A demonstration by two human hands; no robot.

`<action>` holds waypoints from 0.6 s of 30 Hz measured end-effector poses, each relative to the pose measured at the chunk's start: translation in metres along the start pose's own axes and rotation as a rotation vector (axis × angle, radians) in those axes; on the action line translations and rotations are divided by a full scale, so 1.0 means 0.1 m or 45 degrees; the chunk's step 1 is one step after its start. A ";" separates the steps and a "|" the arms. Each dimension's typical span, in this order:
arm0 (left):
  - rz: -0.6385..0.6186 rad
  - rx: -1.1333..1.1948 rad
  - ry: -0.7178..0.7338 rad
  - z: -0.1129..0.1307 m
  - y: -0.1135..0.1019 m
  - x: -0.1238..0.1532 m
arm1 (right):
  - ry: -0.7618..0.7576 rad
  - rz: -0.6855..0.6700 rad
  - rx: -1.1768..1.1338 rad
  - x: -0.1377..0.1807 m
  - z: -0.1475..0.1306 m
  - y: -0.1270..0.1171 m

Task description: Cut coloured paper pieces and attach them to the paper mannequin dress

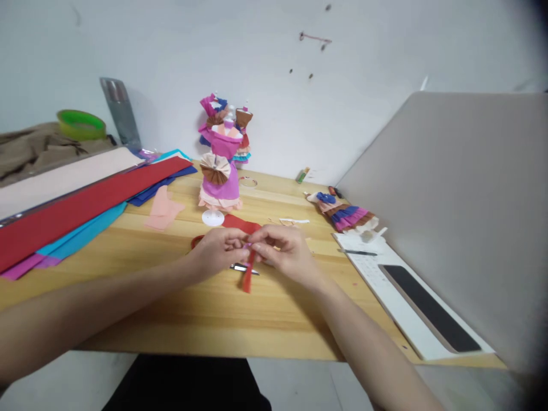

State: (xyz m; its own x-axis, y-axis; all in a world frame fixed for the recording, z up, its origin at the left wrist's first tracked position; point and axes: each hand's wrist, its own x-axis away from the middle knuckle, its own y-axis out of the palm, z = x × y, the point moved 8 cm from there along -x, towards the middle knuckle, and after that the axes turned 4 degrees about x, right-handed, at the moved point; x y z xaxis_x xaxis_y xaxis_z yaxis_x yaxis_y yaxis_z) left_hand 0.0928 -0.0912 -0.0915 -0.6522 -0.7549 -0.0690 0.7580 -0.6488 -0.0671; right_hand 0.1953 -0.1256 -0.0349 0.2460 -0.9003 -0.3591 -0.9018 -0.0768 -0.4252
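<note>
My left hand (220, 246) and my right hand (280, 250) meet above the table, fingertips pinched together. Between them is a thin red crepe-paper strip (247, 279), its free end hanging down, with a bit of pink (247, 246) at the fingertips. Fingers partly hide how the strip is gripped. Below the hands lie scissors (244, 269), mostly covered, with a red handle (196, 241) by my left hand. A flat red paper piece (240, 223) rests just behind. Beyond it stands a small dress form (222, 177) in a pink paper dress with a pleated fan.
Stacked coloured paper (85, 211) fills the left side, near a green tape roll (81, 125) and a tilted bottle (121, 114). Peach scraps (165, 209) lie nearby. On the right are a ruffled paper dress (345, 214), a phone (430, 308) on a white board (385, 302), and a grey partition (462, 200).
</note>
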 end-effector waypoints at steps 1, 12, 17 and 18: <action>0.001 0.024 -0.029 -0.03 0.00 0.00 | 0.005 0.022 0.013 0.01 0.00 -0.01; -0.167 0.040 -0.219 -0.03 -0.11 0.05 | 0.016 0.076 0.148 0.01 0.15 -0.04; -0.154 -0.110 -0.352 -0.08 -0.21 0.10 | 0.025 0.073 0.211 0.01 0.19 -0.04; -0.161 -0.130 -0.368 -0.07 -0.23 0.11 | 0.030 0.069 0.213 0.00 0.20 -0.03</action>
State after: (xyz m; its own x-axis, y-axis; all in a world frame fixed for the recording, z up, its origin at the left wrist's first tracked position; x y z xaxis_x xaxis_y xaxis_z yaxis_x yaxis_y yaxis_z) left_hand 0.0683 -0.0834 -0.0973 -0.7011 -0.6747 0.2308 0.6572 -0.7370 -0.1579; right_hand 0.2056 -0.1171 -0.0501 0.1886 -0.9111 -0.3666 -0.8413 0.0427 -0.5388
